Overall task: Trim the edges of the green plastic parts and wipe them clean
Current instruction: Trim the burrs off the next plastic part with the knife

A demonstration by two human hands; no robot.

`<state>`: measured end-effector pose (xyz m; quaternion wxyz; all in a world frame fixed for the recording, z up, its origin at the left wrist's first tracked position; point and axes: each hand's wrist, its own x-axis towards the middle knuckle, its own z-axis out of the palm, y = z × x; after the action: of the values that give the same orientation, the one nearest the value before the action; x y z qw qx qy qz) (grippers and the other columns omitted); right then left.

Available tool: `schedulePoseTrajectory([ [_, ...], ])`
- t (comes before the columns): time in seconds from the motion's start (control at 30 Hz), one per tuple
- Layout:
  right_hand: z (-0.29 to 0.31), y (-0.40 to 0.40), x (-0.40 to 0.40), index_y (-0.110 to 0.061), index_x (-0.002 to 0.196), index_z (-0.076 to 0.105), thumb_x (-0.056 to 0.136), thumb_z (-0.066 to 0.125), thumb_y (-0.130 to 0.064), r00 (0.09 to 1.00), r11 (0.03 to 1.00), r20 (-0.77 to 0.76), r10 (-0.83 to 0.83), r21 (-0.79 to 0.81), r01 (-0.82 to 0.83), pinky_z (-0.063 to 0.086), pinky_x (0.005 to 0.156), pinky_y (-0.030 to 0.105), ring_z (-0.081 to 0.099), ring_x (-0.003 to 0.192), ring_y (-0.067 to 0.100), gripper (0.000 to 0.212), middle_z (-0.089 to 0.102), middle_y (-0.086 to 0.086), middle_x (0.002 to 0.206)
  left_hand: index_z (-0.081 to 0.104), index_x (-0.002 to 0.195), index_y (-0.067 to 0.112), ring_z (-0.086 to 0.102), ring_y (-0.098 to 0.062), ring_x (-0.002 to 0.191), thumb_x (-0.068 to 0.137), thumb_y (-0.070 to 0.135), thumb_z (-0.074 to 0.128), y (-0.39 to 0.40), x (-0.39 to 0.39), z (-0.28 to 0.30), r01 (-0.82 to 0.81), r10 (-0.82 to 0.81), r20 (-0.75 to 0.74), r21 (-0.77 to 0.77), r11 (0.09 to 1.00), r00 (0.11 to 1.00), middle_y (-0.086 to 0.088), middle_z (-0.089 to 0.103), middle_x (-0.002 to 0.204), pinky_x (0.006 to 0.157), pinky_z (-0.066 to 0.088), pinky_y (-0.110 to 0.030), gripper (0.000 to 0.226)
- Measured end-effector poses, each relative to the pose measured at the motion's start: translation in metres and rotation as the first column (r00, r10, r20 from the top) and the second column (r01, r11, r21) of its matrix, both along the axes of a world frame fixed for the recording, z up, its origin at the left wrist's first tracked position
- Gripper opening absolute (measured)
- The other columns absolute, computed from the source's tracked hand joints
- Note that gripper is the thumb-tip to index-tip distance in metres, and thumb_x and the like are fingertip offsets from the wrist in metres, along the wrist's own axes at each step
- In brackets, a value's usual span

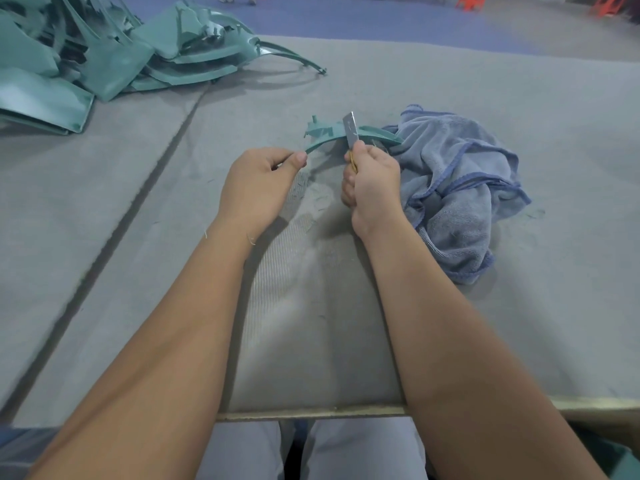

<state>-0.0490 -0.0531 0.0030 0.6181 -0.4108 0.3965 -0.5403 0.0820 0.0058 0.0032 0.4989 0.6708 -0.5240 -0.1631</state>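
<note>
The left hand (258, 183) pinches one end of the curved green part (332, 131) between thumb and forefinger. The part arcs away rightward from those fingers toward the cloth (460, 181). The right hand (372, 183), fist clamped on the blade (351, 131), sets it across the part's middle, nearer its far end.

A grey felt table cover (450, 81) has a dark seam (145, 188); behind it, blue floor (346, 15) and orange stools (471, 1).
</note>
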Motion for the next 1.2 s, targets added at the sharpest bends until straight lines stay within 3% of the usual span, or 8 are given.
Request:
schedulePoseTrajectory([
  [0.2,0.001,0.007,0.002,-0.014,0.069,0.053,0.099,0.048,-0.019,0.965,0.974,-0.188,0.185,-0.099,-0.206,0.023,0.037,0.017,0.031,0.037,0.009,0.031,0.044,-0.004,0.045,0.063,0.08,0.006,0.051,-0.026,0.067,0.098,0.03,0.045,0.01,0.019,0.009,-0.131,0.132,0.35,-0.026,0.991,0.927,-0.015,0.055,0.075,0.059,0.031,-0.034,0.034],
  [0.33,-0.001,0.014,0.007,-0.012,0.069,0.057,0.098,0.05,-0.013,0.92,0.939,-0.32,0.226,-0.181,-0.293,0.03,0.039,0.018,0.038,0.04,0.008,0.03,0.05,-0.002,0.05,0.063,0.119,0.006,0.052,-0.032,0.106,0.095,0.007,0.04,0.005,0.011,0.01,-0.125,0.147,0.477,-0.077,0.989,0.867,-0.015,0.058,0.116,0.084,0.042,-0.039,0.033],
  [0.47,0.0,0.015,0.007,-0.009,0.073,0.059,0.099,0.047,-0.012,0.898,0.918,-0.377,0.226,-0.225,-0.326,0.034,0.043,0.019,0.04,0.044,0.012,0.029,0.053,0.005,0.054,0.062,0.101,0.008,0.05,-0.034,0.095,0.096,0.019,0.045,0.0,0.002,0.01,-0.136,0.181,0.611,-0.12,0.983,0.771,-0.014,0.063,0.1,0.077,0.04,-0.043,0.022],
  [0.57,0.0,0.015,0.007,-0.009,0.075,0.058,0.1,0.045,-0.013,0.885,0.91,-0.392,0.251,-0.215,-0.353,0.035,0.044,0.02,0.04,0.045,0.013,0.029,0.051,0.005,0.053,0.049,0.077,0.011,0.045,-0.029,0.072,0.098,0.023,0.042,-0.002,-0.002,0.013,-0.152,0.184,0.578,-0.103,0.983,0.795,-0.013,0.061,0.079,0.058,0.031,-0.037,0.025],
  [0.67,0.0,0.014,0.008,-0.01,0.075,0.058,0.101,0.043,-0.014,0.878,0.911,-0.385,0.283,-0.177,-0.371,0.029,0.042,0.018,0.035,0.042,0.008,0.03,0.043,0.0,0.049,0.059,0.083,0.005,0.054,-0.031,0.072,0.097,0.022,0.042,-0.002,0.004,0.015,-0.114,0.127,0.479,-0.055,0.992,0.869,-0.01,0.065,0.079,0.063,0.043,-0.042,0.027],
  [0.87,0.002,0.013,0.008,-0.009,0.073,0.06,0.1,0.044,-0.008,0.906,0.915,-0.331,0.263,-0.212,-0.343,0.026,0.039,0.013,0.029,0.036,0.002,0.03,0.037,-0.008,0.042,0.072,0.085,0.018,0.045,0.0,0.053,0.089,0.032,0.049,0.001,0.005,0.021,0.058,-0.058,0.013,0.018,0.998,0.998,0.006,0.064,0.071,0.052,0.035,-0.017,0.026],
  [1.03,0.002,0.015,0.012,-0.012,0.067,0.059,0.097,0.047,-0.006,0.917,0.926,-0.383,0.109,-0.298,-0.234,0.031,0.045,0.012,0.037,0.039,0.0,0.033,0.044,-0.017,0.041,0.073,0.084,0.012,0.04,-0.002,0.052,0.093,0.028,0.059,0.001,0.007,0.019,0.107,-0.108,-0.012,-0.033,0.994,0.994,0.0,0.055,0.064,0.05,0.031,-0.015,0.023],
  [1.2,0.002,0.017,0.017,-0.018,0.064,0.056,0.096,0.049,-0.01,0.904,0.932,-0.424,-0.053,-0.345,-0.107,0.03,0.049,0.018,0.037,0.04,0.001,0.033,0.044,-0.016,0.04,0.06,0.058,0.02,0.033,-0.01,0.053,0.088,0.037,0.066,-0.001,0.0,0.017,0.029,-0.03,-0.007,-0.056,0.998,1.0,-0.005,0.043,0.054,0.053,0.025,-0.027,0.035],
])
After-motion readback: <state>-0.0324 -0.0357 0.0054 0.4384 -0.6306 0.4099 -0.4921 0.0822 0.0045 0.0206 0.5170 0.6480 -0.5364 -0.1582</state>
